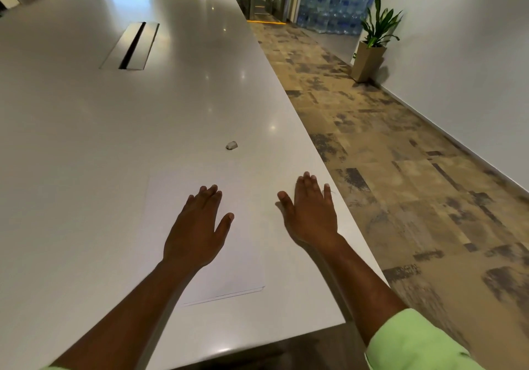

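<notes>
A thin stack of white paper sheets point(234, 260) lies on the long white table point(86, 140) near its front right corner. My left hand point(197, 226) rests flat on the paper with straight fingers. My right hand point(312, 212) lies flat on the bare tabletop just right of the paper, close to the table's right edge, fingers straight. A small whitish object like an eraser point(231, 145) sits on the table beyond the paper, apart from both hands.
A metal cable hatch point(130, 46) is set into the table further back. Right of the table runs patterned carpet point(400, 169), with a potted plant point(372, 40) by the white wall and stacked water bottles point(335, 5) at the far end.
</notes>
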The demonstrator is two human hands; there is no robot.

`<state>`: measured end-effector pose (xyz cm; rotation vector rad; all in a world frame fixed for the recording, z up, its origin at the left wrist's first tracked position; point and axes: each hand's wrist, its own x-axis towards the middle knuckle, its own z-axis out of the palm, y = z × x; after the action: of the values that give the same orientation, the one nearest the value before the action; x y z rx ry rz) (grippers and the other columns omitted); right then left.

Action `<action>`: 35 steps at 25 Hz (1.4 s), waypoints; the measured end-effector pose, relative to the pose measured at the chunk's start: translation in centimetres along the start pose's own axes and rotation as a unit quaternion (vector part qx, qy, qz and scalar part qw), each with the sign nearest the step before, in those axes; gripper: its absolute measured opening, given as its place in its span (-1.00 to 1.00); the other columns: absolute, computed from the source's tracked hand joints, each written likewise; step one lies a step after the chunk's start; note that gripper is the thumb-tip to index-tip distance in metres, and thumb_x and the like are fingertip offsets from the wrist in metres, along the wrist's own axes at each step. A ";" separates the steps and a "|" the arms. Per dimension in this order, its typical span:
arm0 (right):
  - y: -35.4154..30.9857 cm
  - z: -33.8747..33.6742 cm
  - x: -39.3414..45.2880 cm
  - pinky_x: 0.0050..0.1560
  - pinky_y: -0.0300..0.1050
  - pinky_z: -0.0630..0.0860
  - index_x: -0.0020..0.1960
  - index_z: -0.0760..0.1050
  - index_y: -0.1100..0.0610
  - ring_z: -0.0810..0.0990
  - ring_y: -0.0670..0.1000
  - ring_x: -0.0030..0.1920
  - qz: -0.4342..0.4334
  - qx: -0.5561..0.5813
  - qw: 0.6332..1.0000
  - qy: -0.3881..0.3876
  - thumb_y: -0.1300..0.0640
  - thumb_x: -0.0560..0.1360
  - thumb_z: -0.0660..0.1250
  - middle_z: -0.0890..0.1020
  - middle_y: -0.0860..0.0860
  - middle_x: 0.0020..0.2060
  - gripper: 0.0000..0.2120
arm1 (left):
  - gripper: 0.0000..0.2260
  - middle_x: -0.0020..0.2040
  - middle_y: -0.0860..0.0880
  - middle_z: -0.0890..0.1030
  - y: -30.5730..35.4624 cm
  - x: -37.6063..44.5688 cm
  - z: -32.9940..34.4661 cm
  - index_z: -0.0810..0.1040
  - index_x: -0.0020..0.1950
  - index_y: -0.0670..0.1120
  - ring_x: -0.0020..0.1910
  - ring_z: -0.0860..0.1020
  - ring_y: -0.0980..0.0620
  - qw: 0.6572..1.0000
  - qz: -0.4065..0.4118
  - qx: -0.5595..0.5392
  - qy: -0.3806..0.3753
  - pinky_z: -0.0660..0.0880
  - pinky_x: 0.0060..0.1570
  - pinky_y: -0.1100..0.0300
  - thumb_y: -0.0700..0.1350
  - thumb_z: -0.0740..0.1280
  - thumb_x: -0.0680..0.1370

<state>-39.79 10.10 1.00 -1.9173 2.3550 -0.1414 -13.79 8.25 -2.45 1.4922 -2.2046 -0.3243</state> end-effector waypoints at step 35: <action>10.4 -1.8 -2.8 0.66 0.21 0.06 0.69 0.07 0.10 -0.08 0.14 0.70 -0.242 0.061 0.968 -0.003 -0.53 0.47 -0.33 0.03 0.14 0.70 0.01 | -0.49 0.55 -0.08 0.45 15.6 -0.5 1.7 0.48 0.51 -0.14 0.58 0.34 -0.09 0.996 -0.065 0.061 0.001 0.16 0.59 -0.06 0.10 0.37 0.64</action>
<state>-49.60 15.01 1.46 -2.3776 1.7762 -0.3067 -27.18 14.64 2.77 1.7053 -2.1640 -0.2336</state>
